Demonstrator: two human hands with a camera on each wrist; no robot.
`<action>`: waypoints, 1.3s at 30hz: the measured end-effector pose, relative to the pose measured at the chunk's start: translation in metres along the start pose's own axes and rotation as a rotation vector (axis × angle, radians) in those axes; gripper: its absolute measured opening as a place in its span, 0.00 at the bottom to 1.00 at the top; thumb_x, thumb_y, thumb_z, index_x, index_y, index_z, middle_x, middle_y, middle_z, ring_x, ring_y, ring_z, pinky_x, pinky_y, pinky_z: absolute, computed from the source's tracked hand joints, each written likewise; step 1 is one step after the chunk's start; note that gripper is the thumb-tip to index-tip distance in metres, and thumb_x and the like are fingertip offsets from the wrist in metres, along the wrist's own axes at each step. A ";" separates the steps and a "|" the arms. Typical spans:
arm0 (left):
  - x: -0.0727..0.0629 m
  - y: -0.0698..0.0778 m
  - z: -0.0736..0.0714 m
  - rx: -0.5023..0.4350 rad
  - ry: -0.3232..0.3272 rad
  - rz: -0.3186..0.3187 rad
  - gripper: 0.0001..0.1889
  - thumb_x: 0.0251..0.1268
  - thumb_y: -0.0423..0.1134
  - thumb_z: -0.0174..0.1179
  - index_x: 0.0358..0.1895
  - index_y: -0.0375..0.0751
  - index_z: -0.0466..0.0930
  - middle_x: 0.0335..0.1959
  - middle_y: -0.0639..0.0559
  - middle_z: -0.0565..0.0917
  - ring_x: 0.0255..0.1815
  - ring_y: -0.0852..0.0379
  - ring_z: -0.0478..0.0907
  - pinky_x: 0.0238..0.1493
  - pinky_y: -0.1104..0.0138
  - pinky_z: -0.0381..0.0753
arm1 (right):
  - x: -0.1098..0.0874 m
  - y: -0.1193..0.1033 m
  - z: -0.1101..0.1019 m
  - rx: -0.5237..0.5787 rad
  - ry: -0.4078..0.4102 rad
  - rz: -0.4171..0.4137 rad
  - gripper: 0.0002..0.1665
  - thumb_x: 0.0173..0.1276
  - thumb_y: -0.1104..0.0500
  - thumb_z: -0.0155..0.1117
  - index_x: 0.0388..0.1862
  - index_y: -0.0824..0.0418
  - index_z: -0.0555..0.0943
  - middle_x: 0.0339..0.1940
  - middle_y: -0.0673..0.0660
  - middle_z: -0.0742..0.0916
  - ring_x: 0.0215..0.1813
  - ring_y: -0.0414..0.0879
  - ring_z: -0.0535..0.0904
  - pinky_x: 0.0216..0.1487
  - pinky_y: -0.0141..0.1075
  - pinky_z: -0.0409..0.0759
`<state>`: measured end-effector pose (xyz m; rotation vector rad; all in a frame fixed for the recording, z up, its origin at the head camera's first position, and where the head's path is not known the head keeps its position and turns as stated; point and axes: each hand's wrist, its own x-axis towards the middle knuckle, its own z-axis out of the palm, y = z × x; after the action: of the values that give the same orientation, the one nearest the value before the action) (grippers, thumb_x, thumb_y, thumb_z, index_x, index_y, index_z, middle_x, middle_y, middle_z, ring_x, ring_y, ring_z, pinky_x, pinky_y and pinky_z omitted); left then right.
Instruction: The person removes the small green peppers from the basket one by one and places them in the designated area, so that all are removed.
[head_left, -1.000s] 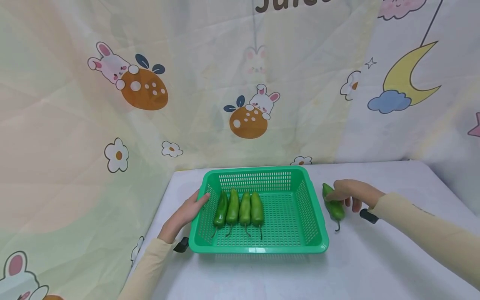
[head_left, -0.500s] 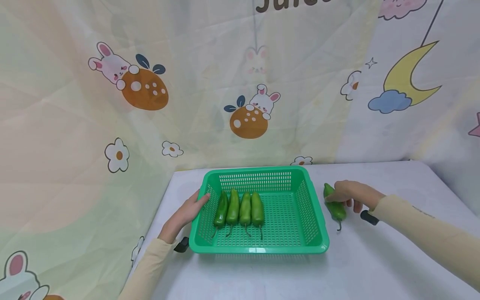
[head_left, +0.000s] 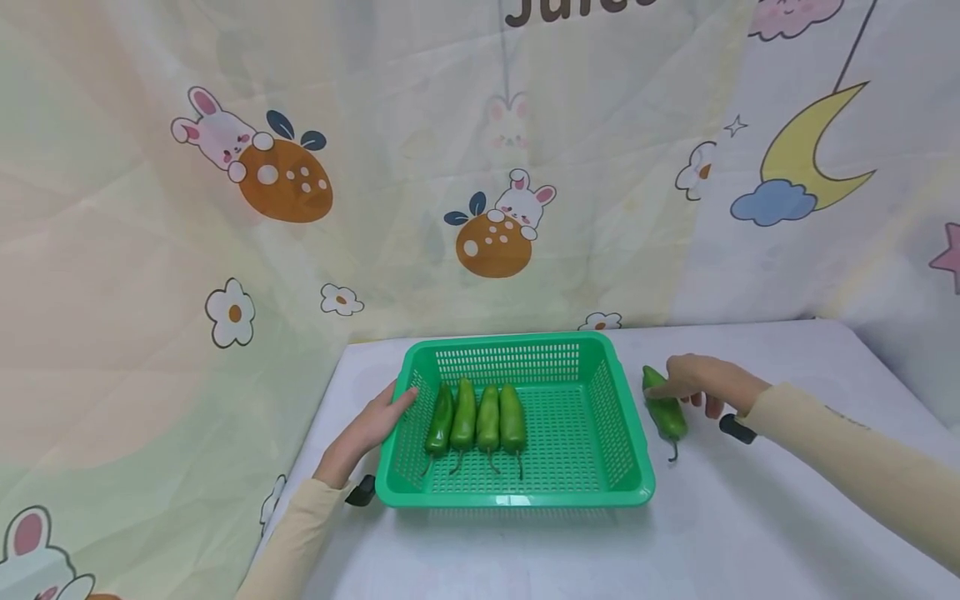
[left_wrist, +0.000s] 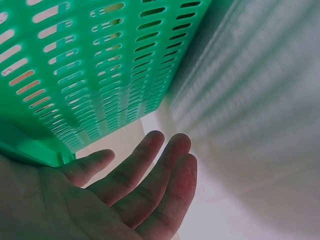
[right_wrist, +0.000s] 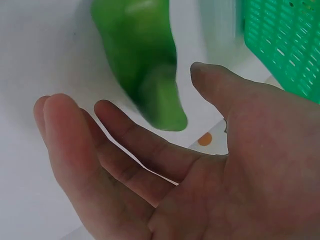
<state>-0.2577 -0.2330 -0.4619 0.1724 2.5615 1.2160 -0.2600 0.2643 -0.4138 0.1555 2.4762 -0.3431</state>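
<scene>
A green plastic basket (head_left: pixel 513 501) with slotted walls stands on the table. Several green peppers (head_left: pixel 487 421) lie side by side in its left half, stems toward me. My left hand (head_left: pixel 375 421) rests at the basket's left rim, thumb over the edge; in the left wrist view its other fingers (left_wrist: pixel 165 175) extend loosely outside the slotted wall. Right of the basket, another green pepper (head_left: pixel 666 417) lies on the table. Over its upper part hovers my right hand (head_left: pixel 705 382). In the right wrist view, thumb and fingers are spread, with visible gaps to the pepper (right_wrist: pixel 140 50).
A white-covered table (head_left: pixel 787 467) carries everything. Behind it hangs a pale curtain (head_left: pixel 390 208) printed with rabbits, flowers and a moon. Dark wrist cameras sit under both wrists, close to the tabletop.
</scene>
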 end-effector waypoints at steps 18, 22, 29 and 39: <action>0.001 -0.001 0.000 -0.010 -0.010 0.019 0.37 0.80 0.62 0.38 0.82 0.47 0.45 0.68 0.35 0.74 0.58 0.45 0.81 0.55 0.52 0.83 | -0.015 -0.016 -0.007 -0.159 0.134 -0.046 0.34 0.72 0.42 0.62 0.52 0.74 0.75 0.37 0.66 0.80 0.32 0.58 0.84 0.25 0.41 0.86; 0.001 -0.001 0.000 -0.039 -0.015 0.034 0.35 0.82 0.59 0.39 0.82 0.46 0.45 0.63 0.35 0.77 0.52 0.47 0.84 0.49 0.56 0.86 | -0.020 -0.022 -0.010 -0.186 0.149 -0.063 0.34 0.72 0.42 0.62 0.53 0.74 0.75 0.37 0.66 0.81 0.33 0.58 0.84 0.24 0.41 0.85; 0.001 0.000 0.001 -0.066 -0.022 0.038 0.34 0.82 0.57 0.38 0.82 0.45 0.45 0.61 0.34 0.78 0.48 0.47 0.85 0.44 0.57 0.87 | -0.027 -0.029 -0.017 -0.225 0.202 -0.101 0.35 0.71 0.40 0.63 0.51 0.73 0.77 0.36 0.64 0.83 0.33 0.54 0.82 0.27 0.42 0.85; 0.002 -0.001 0.001 -0.060 -0.006 0.024 0.34 0.82 0.57 0.39 0.82 0.46 0.45 0.61 0.33 0.79 0.47 0.47 0.86 0.42 0.56 0.88 | -0.033 -0.036 -0.025 -0.208 0.420 -0.200 0.38 0.68 0.41 0.67 0.59 0.74 0.75 0.40 0.66 0.86 0.34 0.53 0.80 0.29 0.42 0.81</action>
<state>-0.2590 -0.2322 -0.4634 0.1941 2.5210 1.2975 -0.2547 0.2361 -0.3666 -0.1216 2.9331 -0.1414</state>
